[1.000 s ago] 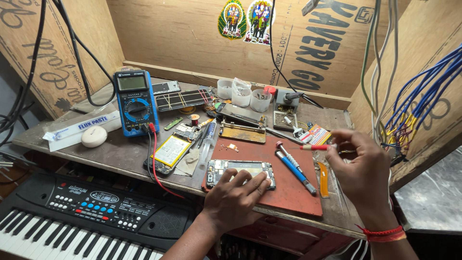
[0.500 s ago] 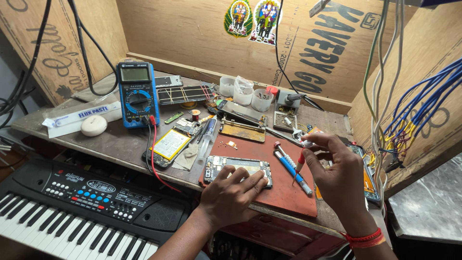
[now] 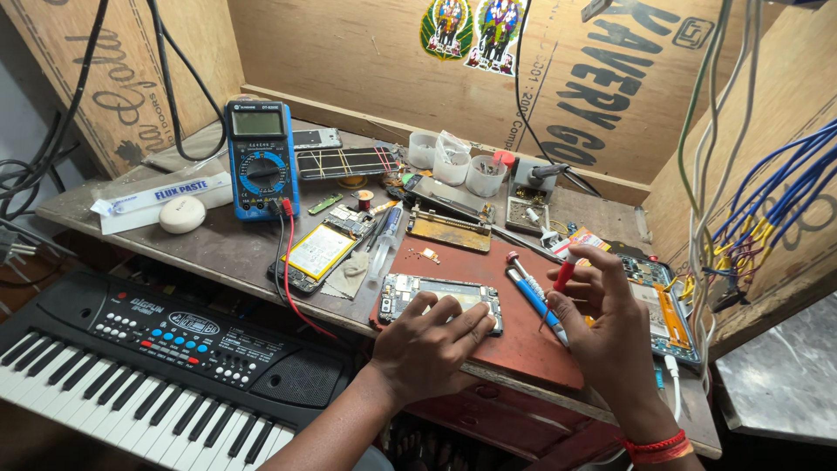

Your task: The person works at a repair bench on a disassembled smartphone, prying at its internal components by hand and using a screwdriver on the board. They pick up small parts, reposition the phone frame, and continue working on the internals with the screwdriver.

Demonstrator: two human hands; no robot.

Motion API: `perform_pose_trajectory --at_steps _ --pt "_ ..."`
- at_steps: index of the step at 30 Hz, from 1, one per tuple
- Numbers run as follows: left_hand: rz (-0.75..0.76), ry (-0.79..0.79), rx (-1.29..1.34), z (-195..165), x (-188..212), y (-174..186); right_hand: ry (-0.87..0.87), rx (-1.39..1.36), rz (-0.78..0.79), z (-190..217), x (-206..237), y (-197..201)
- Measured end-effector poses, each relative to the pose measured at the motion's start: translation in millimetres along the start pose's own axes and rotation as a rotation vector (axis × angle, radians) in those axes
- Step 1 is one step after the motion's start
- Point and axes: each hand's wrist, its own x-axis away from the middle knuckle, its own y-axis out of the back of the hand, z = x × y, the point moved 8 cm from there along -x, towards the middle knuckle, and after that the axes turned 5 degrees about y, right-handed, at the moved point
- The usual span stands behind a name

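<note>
Basically, left hand [image 3: 432, 344] pins the light, fragile opened phone [image 3: 440, 295] flat by its edges, while right hand [image 3: 606, 323] at 3 o'clock pinches a slim red-handled screwdriver [image 3: 560, 283].

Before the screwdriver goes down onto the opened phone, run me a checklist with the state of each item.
1. Phone held steady: ok. The left hand lies flat on the opened phone, fingers pressing its lower edge.
2. Tool in grip: ok. The right hand pinches the red-handled screwdriver, tip pointing down.
3. Phone lying on the work surface: ok. It rests flat on the red mat.
4. Path clear: not ok. The blue pen tool lies on the mat between phone and screwdriver.
5. Tip matches the screw: cannot tell, too small to see.
6. Multimeter leads clear of the phone: ok. The red lead runs off to the left of the mat.
</note>
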Motion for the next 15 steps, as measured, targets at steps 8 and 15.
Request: perform_pose_trajectory --at_steps 8,15 --pt "-0.003 0.013 -0.008 0.7 3.2 -3.6 0.106 0.033 -0.247 10.9 3.7 17.6" --pt "-0.002 0.006 -0.006 0.9 4.6 -5.9 0.168 -0.013 -0.362 -2.6 11.4 43.4"
